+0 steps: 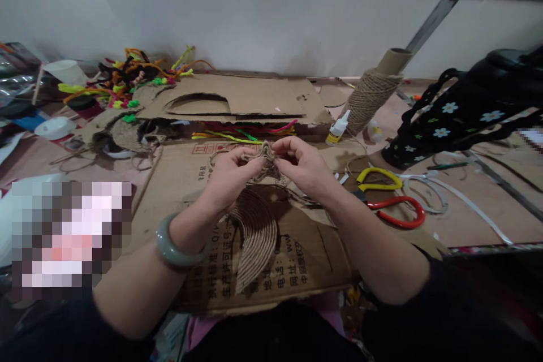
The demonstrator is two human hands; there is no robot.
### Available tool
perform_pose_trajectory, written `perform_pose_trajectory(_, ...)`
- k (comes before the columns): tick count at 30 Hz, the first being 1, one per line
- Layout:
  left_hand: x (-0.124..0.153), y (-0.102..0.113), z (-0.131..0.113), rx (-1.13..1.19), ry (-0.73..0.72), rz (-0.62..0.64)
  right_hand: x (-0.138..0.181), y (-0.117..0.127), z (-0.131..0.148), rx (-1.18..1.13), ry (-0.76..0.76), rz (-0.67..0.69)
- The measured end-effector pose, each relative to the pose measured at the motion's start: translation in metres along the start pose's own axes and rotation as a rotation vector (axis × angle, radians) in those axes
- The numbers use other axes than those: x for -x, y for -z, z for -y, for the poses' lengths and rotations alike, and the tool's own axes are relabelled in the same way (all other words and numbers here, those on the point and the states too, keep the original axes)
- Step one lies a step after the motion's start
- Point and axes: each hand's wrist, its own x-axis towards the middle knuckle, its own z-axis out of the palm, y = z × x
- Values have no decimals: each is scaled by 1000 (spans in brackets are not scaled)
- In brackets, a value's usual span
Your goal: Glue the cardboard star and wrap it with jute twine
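Cardboard sheet (178,181) on table (466,226) | white wall (254,22) behind | left hand (231,178), right hand (303,167) pinch twine braid (265,159)

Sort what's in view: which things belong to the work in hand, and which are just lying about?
In hand: left hand and right hand both pinch the jute cord; coiled jute piece just below, over the printed cardboard.
Lying about, untouched: twine spool, glue bottle, red- and yellow-handled scissors, pipe cleaners, black floral bag.
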Motion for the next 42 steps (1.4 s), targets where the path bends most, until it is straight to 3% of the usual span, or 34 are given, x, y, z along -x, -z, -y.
perform_pose_trajectory(3,0,5,-3,-71,55,84,1,6,1,62,34,43)
perform_pose_trajectory(9,-1,12,-6,-285,112,361,4,12,4,250,96,294)
perform_pose_trajectory(14,0,10,-5,-216,95,245,1,14,-1,201,89,154)
perform_pose_trajectory(18,-1,9,-5,-200,76,199,-2,14,-5,143,86,134)
perform_pose_trajectory(22,-2,12,-6,-318,83,253,-2,15,-1,92,44,179)
perform_pose_trajectory(29,4,12,-9,-413,173,453,3,20,9,179,38,384)
perform_pose_trajectory(32,5,10,-11,-397,139,422,4,21,11,244,84,358)
perform_pose_trajectory(37,1,10,-9,-369,70,222,2,25,9,522,256,140)
perform_pose_trajectory(42,-3,11,-4,-425,-40,99,3,22,3,724,437,53)
